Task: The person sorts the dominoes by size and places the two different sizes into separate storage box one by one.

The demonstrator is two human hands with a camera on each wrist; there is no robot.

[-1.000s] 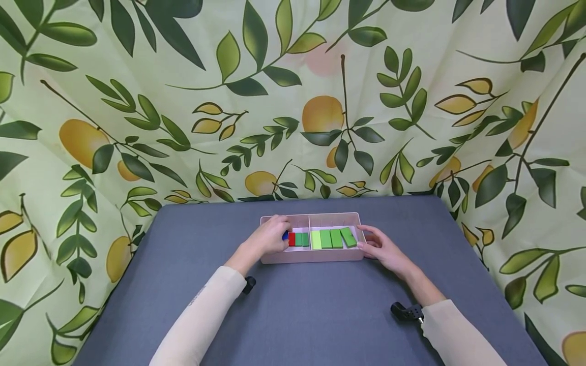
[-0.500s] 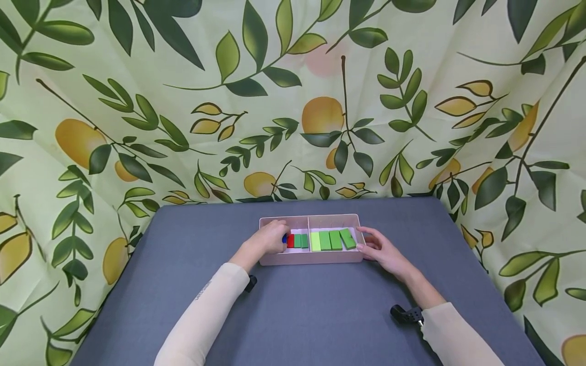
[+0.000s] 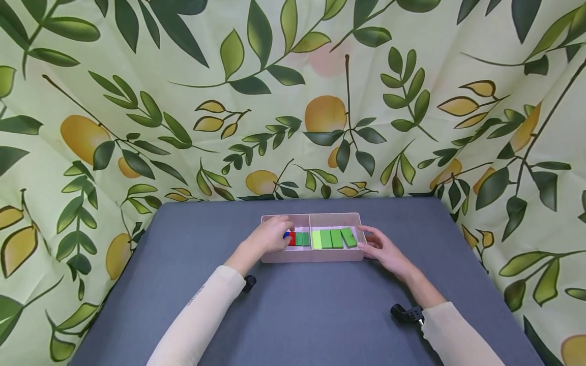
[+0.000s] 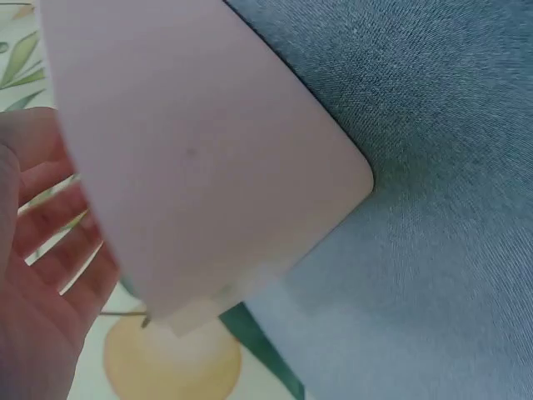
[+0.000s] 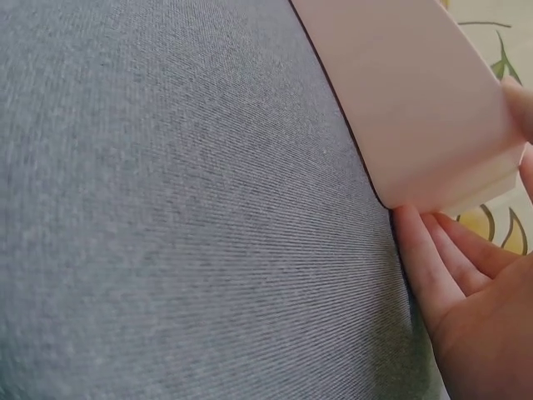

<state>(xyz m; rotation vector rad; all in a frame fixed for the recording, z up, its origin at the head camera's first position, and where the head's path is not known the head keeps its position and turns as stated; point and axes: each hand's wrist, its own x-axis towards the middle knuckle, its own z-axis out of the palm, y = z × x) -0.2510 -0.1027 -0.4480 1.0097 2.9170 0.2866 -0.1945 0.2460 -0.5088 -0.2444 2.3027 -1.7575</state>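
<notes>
A pale pink box (image 3: 316, 256) with two compartments rests on the table. My left hand (image 3: 271, 235) reaches over its left end, fingers down in the left compartment at a blue block (image 3: 286, 234) and a red block (image 3: 292, 239). The left wrist view hides those fingertips behind the box wall, so I cannot tell whether they pinch a block. Two small green blocks (image 3: 302, 239) stand beside the red one. Light and mid green blocks (image 3: 325, 239) line the right compartment, the rightmost leaning. My right hand (image 3: 384, 250) holds the box's right end, thumb at the front corner, fingers along the end wall.
A blue-grey cloth (image 3: 316, 315) covers the table. Behind it hangs a curtain (image 3: 284, 168) printed with leaves and fruit. The divider (image 3: 310, 223) splits the box in two. Dark wrist straps show on both arms.
The left hand shifts slightly at the blue and red blocks, with its thumb now over part of the red one. The box and right hand stay in place.
</notes>
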